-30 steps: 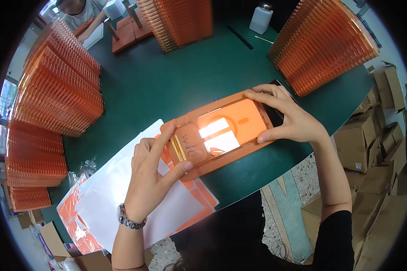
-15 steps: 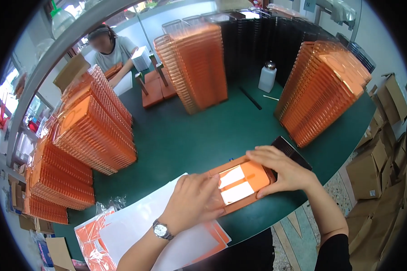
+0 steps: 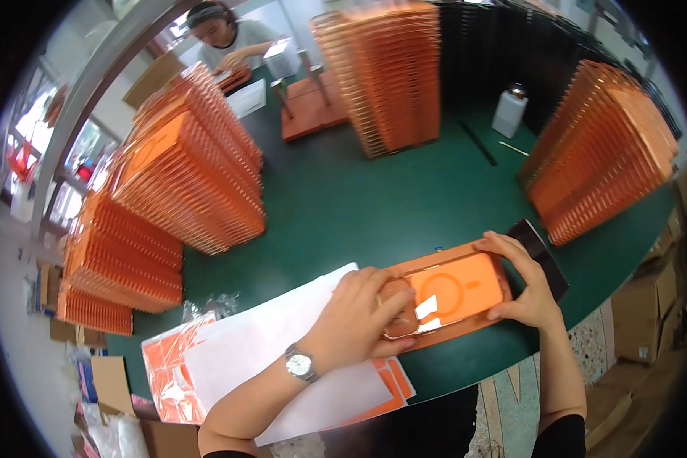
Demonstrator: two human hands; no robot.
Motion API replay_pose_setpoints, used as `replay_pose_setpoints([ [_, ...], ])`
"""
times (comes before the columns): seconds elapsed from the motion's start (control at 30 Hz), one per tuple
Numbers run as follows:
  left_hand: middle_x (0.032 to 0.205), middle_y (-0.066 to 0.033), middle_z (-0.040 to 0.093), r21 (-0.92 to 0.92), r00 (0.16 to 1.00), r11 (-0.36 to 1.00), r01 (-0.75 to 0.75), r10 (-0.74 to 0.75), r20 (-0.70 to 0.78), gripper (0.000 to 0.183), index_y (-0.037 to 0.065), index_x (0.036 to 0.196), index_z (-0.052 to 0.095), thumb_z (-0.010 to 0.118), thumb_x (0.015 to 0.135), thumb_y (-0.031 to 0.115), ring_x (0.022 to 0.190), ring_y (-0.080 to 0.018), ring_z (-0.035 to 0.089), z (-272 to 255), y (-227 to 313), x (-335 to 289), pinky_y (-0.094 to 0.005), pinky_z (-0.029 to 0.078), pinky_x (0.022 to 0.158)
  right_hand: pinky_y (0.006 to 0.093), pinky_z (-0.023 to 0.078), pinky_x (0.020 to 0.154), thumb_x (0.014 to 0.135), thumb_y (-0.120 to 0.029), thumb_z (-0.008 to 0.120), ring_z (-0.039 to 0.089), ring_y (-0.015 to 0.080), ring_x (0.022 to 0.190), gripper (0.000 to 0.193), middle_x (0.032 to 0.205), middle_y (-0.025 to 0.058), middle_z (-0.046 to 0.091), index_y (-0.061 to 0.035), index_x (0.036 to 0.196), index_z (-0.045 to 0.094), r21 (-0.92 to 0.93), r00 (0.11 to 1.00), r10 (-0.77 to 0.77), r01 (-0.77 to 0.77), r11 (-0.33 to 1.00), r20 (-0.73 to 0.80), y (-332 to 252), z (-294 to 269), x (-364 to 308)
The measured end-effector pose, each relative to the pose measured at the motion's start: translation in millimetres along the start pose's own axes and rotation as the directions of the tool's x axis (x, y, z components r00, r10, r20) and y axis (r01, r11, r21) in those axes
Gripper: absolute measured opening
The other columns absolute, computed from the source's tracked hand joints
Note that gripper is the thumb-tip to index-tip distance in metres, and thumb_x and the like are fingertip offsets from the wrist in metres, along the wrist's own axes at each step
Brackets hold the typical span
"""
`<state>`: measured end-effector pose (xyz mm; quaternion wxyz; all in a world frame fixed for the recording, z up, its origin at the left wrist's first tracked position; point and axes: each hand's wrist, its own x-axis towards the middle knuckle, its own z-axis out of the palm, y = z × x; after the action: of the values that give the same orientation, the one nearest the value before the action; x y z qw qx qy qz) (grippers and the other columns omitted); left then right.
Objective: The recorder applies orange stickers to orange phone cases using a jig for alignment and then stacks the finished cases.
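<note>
An orange phone case (image 3: 477, 284) with a ring mark lies in a brown-orange fixture (image 3: 462, 331) near the table's front edge. My left hand (image 3: 355, 317) bends over the left end of the case, its fingertips and thumb gripping there and hiding part of that end. At the other end, my right hand (image 3: 528, 284) spans the fixture, fingers on its far edge and thumb on its near edge. White sheets (image 3: 259, 347) lie under my left forearm, over orange film sheets (image 3: 164, 370) in clear wrap.
Tall stacks of orange cases stand left (image 3: 198, 183), at the back (image 3: 397, 84) and right (image 3: 603, 153). A black block (image 3: 540, 256) lies beyond my right hand. Farther back are a white pump bottle (image 3: 510, 111) and a black strip (image 3: 477, 143). Another person (image 3: 244, 49) works across the table.
The view has shifted, so the table's things appear farther right. Glare on the case has shrunk, showing its ring. Both hands stay at the ends of the case and fixture.
</note>
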<state>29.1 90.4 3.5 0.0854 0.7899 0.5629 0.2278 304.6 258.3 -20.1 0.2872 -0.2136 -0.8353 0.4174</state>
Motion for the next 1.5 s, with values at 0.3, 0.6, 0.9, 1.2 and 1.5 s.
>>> replay_pose_setpoints([
  [0.3,0.133,-0.0259,0.050,-0.127,0.991,0.991,-0.035,0.018,-0.129,0.081,0.008,0.137,0.052,0.088,0.071,0.039,0.117,-0.0405,0.055,-14.3,10.9,10.6,-0.0492,0.044,0.102,0.0456,0.033,0.117,0.079,-0.089,0.051,0.044,0.0335,0.142,0.126,0.160,0.0212,0.035,0.0026,0.160,0.019,0.240,0.982,0.061,-0.016,0.971,-0.180,6.7,30.2,-10.1],
  [0.6,0.122,-0.0401,0.059,-0.932,0.736,-0.331,0.146,-0.594,0.327,0.076,0.001,0.141,0.044,0.028,0.105,0.066,0.096,-0.0420,0.068,-54.6,9.0,15.9,-0.0486,0.059,0.083,0.0486,0.032,0.118,0.082,-0.093,0.032,0.037,0.0369,0.146,0.124,0.163,0.0234,0.027,0.0008,0.161,0.017,0.203,0.966,0.104,-0.056,0.978,-0.238,19.0,40.2,-39.3],
  [0.9,0.125,-0.0344,0.062,-0.773,0.795,-0.600,0.205,-0.359,0.489,0.085,0.002,0.153,0.033,0.020,0.103,0.069,0.101,-0.0403,0.070,-53.8,18.8,-0.9,-0.0479,0.057,0.088,0.0463,0.021,0.123,0.088,-0.087,0.035,0.029,0.0385,0.151,0.117,0.162,0.0257,0.029,0.0073,0.157,0.025,0.123,0.985,0.028,-0.007,0.992,-0.173,22.9,42.9,-37.6],
  [1.2,0.107,-0.0422,0.061,-0.665,0.691,-0.695,0.273,-0.339,0.638,0.088,0.011,0.162,0.023,0.007,0.100,0.072,0.069,-0.0427,0.065,-58.0,28.2,-0.4,-0.0421,0.056,0.064,0.0473,0.019,0.124,0.089,-0.085,0.039,0.027,0.0385,0.152,0.115,0.163,0.0253,0.027,0.0061,0.157,0.025,0.140,0.986,0.017,0.007,0.990,-0.166,25.9,41.8,-39.3],
  [1.5,0.104,-0.0425,0.062,-0.697,0.644,-0.612,0.374,-0.369,0.670,0.089,0.013,0.163,0.020,0.003,0.099,0.073,0.064,-0.0402,0.063,-61.0,31.0,3.9,-0.0398,0.054,0.061,0.0485,0.019,0.124,0.089,-0.084,0.040,0.026,0.0384,0.152,0.114,0.164,0.0251,0.026,0.0057,0.158,0.024,0.181,0.989,0.031,-0.004,0.983,-0.143,27.4,42.4,-41.6],
])
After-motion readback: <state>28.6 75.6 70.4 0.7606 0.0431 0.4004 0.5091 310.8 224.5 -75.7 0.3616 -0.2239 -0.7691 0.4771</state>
